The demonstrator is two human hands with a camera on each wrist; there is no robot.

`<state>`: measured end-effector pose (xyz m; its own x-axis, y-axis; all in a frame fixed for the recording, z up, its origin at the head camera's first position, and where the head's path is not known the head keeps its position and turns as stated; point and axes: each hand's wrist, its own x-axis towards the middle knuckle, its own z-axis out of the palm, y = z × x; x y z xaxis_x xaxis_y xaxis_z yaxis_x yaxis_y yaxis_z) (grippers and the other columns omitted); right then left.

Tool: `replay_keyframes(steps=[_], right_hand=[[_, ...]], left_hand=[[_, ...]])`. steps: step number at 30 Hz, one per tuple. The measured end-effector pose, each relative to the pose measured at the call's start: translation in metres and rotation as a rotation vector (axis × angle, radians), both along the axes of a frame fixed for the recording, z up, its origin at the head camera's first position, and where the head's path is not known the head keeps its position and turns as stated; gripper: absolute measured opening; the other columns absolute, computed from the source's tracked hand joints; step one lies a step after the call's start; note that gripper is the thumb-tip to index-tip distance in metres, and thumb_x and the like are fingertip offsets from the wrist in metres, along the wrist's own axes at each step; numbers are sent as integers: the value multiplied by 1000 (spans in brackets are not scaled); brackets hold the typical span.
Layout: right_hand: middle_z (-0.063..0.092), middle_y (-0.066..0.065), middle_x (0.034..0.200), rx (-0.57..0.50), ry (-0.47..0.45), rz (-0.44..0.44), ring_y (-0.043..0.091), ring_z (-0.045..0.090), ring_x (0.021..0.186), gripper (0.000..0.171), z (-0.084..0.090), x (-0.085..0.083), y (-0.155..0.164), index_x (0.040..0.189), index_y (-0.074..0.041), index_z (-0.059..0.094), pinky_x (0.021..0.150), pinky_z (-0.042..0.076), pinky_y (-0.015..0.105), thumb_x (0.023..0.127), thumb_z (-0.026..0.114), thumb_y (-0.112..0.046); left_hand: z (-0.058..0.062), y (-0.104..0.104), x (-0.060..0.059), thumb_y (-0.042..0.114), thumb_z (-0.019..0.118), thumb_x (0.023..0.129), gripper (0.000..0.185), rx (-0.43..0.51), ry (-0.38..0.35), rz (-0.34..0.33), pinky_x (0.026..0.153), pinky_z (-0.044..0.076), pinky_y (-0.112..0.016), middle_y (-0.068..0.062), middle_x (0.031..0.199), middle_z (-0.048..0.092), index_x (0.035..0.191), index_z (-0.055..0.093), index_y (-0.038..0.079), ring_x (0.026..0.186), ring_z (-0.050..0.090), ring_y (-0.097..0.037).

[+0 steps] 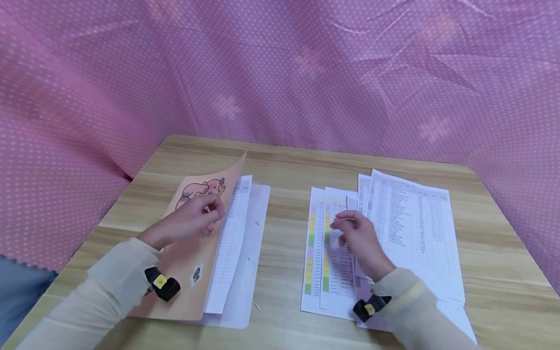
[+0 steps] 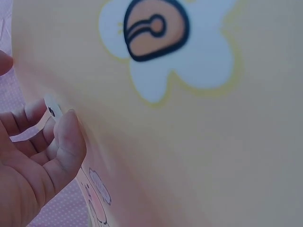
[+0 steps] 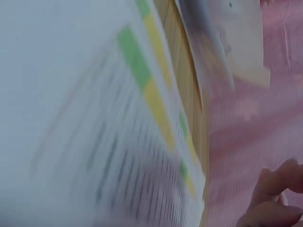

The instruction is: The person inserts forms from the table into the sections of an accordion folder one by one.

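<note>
Lifting the peach cartoon folder cover (image 1: pixel 192 253) at the table's (image 1: pixel 284 170) left, the left hand (image 1: pixel 192 219) pinches its right edge above the sheets inside; the right hand (image 1: pixel 356 238) rests, fingers seemingly relaxed, on the colour-banded printed sheets (image 1: pixel 325 253) at right.

Soft, even, pink-tinted light; head view sharp, wrist views blurred.
Head view: bright, diffuse, faint shadows under hands, no glare on table (image 1: pixel 284 165), slight softness and bending at edges. Left wrist view: too close, orange folder (image 2: pixel 199 151) out of focus. Right wrist view: heavy motion blur, printed sheets (image 3: pixel 94 142) smeared, text unreadable.
</note>
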<state>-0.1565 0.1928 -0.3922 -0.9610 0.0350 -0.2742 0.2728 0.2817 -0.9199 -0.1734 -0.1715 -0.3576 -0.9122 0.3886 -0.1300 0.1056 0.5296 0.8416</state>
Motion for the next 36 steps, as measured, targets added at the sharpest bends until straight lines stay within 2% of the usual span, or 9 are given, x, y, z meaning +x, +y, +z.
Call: replay_keyframes(steps=[5,11,15,18,22,25,27,31,36], right_hand=[[60,15,120,83,3,-57,13,56,70,35,0,-5,41,125,-6,46,56,42,24,96,49,-24],[58,16,122,190,15,-96,9,55,69,40,0,-6,79,129,-4,43,59,45,27,98,45,-29],[63,9,108,278,56,-157,7,55,67,42,0,-9,109,129,-2,43,57,45,26,97,45,-29],[62,11,104,386,73,-184,9,58,68,44,-1,-11,133,129,1,44,58,46,25,96,46,-29],[51,26,121,485,-28,-159,27,60,90,59,-1,-10,164,139,5,34,69,45,32,97,43,-36],[40,32,131,496,-135,-160,39,52,107,69,-2,-8,183,143,6,23,76,45,40,96,41,-41],[36,34,135,512,-172,-182,43,47,113,72,-2,-6,193,144,7,21,78,45,45,95,42,-42],[34,35,136,589,-198,-213,46,43,115,72,-4,-5,206,143,8,22,82,44,51,94,45,-39],[37,35,134,644,-257,-240,46,45,112,73,-8,-4,215,144,8,18,82,44,54,94,47,-37]], left_hand=[[2,0,1,16,49,94,18,-6,5,2,64,54,-30,-13,90,48,98,51,-1,69,53,-19],[5,-1,2,16,50,94,19,3,2,6,64,54,-30,-13,90,48,98,51,-2,69,53,-19],[5,-2,2,18,50,95,21,5,8,2,64,54,-28,-14,90,48,100,50,-3,70,53,-20],[5,-2,2,19,50,96,23,12,1,1,64,53,-27,-15,91,49,102,50,-4,71,53,-20],[4,-2,2,18,50,95,23,20,-10,8,63,53,-27,-15,91,49,102,50,-5,70,53,-20],[3,-1,1,17,50,95,22,22,-7,9,63,53,-27,-15,90,49,101,51,-4,69,53,-19],[2,-1,1,18,50,95,22,21,-4,7,63,54,-28,-15,90,50,100,51,-3,69,53,-19],[3,0,1,18,50,95,22,11,3,5,64,54,-29,-15,92,50,100,51,-3,70,54,-20],[4,-1,2,19,50,95,22,-3,5,13,65,55,-30,-15,93,50,101,51,-2,71,54,-21]])
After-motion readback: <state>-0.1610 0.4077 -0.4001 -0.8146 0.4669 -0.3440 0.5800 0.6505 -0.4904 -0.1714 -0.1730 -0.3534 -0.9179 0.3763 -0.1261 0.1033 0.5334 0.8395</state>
